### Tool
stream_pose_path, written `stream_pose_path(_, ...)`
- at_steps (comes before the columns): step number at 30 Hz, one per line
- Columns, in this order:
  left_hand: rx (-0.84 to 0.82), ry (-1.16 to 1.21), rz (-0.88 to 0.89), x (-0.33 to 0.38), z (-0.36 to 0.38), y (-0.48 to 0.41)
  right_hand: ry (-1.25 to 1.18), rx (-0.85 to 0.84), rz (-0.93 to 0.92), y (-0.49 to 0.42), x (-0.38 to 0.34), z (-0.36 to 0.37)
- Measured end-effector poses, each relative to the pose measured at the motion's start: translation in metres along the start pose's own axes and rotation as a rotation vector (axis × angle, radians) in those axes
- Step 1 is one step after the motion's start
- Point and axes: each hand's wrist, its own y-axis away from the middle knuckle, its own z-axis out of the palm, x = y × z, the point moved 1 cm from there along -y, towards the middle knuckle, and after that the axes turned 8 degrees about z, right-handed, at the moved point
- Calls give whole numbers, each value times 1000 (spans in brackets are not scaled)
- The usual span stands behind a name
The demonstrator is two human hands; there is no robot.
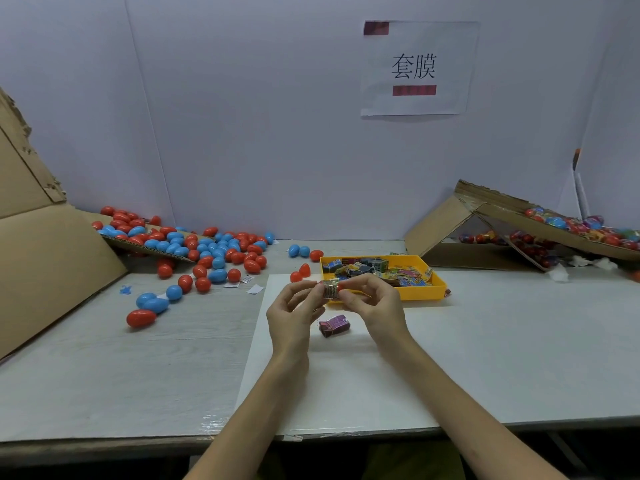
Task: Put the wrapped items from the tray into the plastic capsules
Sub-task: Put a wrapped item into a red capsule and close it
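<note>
Pinching a gold wrapped item (pixel 330 289) between them, both hands are raised over the white sheet (pixel 339 375), just in front of the near-left corner of the yellow tray (pixel 438 277). The left hand (pixel 294 306) meets the packet's left edge with thumb and forefinger drawn close together, its other fingers loosely curled behind. The right hand (pixel 370 301) nips the right edge the same way, a narrow grip with nothing else plainly in it. A small red spot shows by the right fingertips (pixel 347 295), and I cannot tell what it is.

The packet looks nearly square from here, standing on edge and facing the camera, so its long axis is hard to read.

No capsule is in either hand. The nearest ones, a pair of red capsules (pixel 300 273), lie just beyond the left hand, beside the tray's left end. The main heap of red and blue capsules (pixel 214 251) spreads further left across the table (pixel 104 358). By my reckoning the left hand is the nearer to them and would be the one to let go and fetch a capsule, while the right keeps the packet.

A purple wrapped item (pixel 334 325) lies flat on the sheet below and between the hands, its length running left to right. More wrapped items fill the tray.
</note>
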Motion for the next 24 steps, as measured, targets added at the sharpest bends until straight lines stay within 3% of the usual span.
stream_pose_path(5,8,-258,180,-3,0,1,29,31,-46,0,2,0)
stream_pose_path(11,0,-180,53,-3,-1,-1,40,12,-55,0,2,0)
stream_pose_path(24,-60,-215,4,-2,3,0,14,-23,-12,0,2,0)
